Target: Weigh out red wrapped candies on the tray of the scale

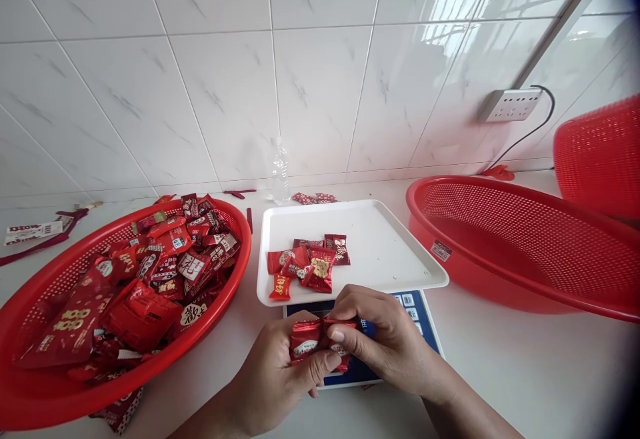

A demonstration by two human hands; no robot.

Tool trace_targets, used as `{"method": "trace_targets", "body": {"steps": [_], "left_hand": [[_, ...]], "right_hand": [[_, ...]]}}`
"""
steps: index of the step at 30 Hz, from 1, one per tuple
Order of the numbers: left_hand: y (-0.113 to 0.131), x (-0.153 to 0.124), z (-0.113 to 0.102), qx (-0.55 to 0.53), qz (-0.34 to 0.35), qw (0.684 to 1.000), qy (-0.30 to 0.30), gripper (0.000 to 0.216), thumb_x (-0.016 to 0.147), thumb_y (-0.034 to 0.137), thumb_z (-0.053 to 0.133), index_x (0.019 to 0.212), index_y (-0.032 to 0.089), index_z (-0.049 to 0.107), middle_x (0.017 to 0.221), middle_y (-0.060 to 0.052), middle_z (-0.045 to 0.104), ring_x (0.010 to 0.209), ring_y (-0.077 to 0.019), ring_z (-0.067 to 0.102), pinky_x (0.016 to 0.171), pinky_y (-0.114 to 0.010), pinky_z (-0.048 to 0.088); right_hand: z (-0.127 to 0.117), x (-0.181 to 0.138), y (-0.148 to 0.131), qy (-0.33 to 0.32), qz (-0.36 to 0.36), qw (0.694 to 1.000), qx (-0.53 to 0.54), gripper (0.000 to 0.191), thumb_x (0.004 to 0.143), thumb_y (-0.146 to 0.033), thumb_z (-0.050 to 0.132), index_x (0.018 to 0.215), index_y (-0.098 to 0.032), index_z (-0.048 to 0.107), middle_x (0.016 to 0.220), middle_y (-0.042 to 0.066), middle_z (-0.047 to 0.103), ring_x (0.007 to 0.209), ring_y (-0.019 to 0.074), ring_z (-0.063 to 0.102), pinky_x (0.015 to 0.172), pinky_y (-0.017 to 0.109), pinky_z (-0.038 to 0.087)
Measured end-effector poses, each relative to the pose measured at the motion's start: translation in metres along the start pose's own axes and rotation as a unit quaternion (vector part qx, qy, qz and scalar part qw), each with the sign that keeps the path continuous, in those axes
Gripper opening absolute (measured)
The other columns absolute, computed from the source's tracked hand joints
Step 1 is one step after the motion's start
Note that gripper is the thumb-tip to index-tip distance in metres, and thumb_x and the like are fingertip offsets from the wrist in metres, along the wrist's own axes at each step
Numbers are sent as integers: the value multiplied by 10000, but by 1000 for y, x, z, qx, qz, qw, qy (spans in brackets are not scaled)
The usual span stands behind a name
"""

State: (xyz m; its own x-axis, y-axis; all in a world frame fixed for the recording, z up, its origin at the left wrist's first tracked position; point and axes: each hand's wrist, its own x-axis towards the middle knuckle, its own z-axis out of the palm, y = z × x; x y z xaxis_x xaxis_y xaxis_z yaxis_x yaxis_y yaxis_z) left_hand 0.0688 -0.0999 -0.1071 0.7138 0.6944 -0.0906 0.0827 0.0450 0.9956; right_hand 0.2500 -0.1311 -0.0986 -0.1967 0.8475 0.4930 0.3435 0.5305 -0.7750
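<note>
Both of my hands meet over the front of a digital scale (425,322). My left hand (270,369) pinches a shiny red wrapped snack packet (304,342) between thumb and fingers. From the other side, my right hand (387,339) grips the same red wrapping near its middle, thumb and fingertips pressed together. I cannot make out whether it is one packet or two joined. Just beyond my hands, a white tray (380,245) rests on the scale. Several red and maroon wrapped snacks (320,267) lie loosely on the tray's left half.
A red basket (242,259) heaped with wrapped snacks (173,252) stands on the left. Another red basket (465,279) is at right, with a red woven one (600,159) behind it. A clear plastic bottle (281,172) and a power strip (511,105) are by the tiled wall.
</note>
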Motion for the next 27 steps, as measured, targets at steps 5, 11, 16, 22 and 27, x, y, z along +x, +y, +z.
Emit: {"method": "trace_targets", "body": {"steps": [5,11,16,22,27], "left_hand": [[1,0,0,18,-3,1000,-5,296,859,447,605,910,158,642,742,-9,605,581,-88,507,518,-182,468],[2,0,-1,52,11,998,-16,250,868,401,607,895,156,654,706,9,577,578,-80,454,522,-168,411],[3,-1,-1,38,13,998,-50,272,875,403,593,872,137,647,797,-28,609,724,-127,507,667,-217,453],[1,-2,-2,27,7,999,-23,346,862,478,593,985,159,650,749,-10,585,610,-95,497,528,-174,446],[1,0,-2,-18,22,999,23,458,836,544,595,1074,154,633,789,-32,595,617,-108,547,543,-200,488]], "right_hand": [[0,1,0,-8,40,999,22,194,872,-309,617,734,-174,615,683,2,610,603,76,552,550,172,433],[-3,1,-4,-52,99,993,44,155,845,-329,638,897,-186,673,803,30,678,691,109,612,618,201,477],[-2,1,-5,-65,83,994,22,112,841,-245,602,767,-172,642,692,6,633,597,80,547,544,174,426],[-1,1,-3,-19,64,998,18,190,875,-268,559,712,-174,581,624,-11,585,553,73,494,523,178,400],[-2,1,0,48,75,995,44,246,899,-350,551,724,-178,550,633,-11,575,561,79,485,539,192,416]]}}
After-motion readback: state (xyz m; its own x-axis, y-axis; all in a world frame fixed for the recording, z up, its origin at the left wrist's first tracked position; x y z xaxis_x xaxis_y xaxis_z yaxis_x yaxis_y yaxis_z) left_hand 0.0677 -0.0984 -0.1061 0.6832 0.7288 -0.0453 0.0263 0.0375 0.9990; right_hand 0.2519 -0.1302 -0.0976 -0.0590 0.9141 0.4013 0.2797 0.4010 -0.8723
